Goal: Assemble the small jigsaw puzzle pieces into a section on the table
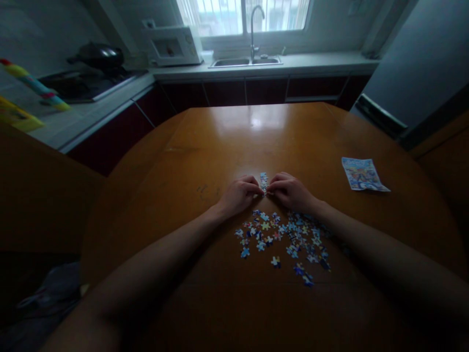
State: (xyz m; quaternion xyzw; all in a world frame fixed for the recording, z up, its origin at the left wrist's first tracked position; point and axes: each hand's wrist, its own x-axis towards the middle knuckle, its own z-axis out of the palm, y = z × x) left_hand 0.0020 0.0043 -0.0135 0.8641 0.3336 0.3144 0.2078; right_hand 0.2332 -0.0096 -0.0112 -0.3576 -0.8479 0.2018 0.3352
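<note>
My left hand [239, 194] and my right hand [292, 191] rest knuckles-up on a round wooden table [205, 146], fingertips meeting at the middle. Both hands are closed in a pinch on a small strip of joined puzzle pieces [263, 181] that sticks out just beyond the fingers. Nearer to me, under my wrists, lies a scatter of several loose jigsaw pieces [289, 237], blue, white and red, spread flat on the wood.
A colourful printed sheet [363, 174] lies on the table at the right. Behind the table runs a counter with a sink and tap [252, 54], a white microwave [172, 45] and a black pan [98, 55] on a hob. A grey fridge [414, 63] stands at the right.
</note>
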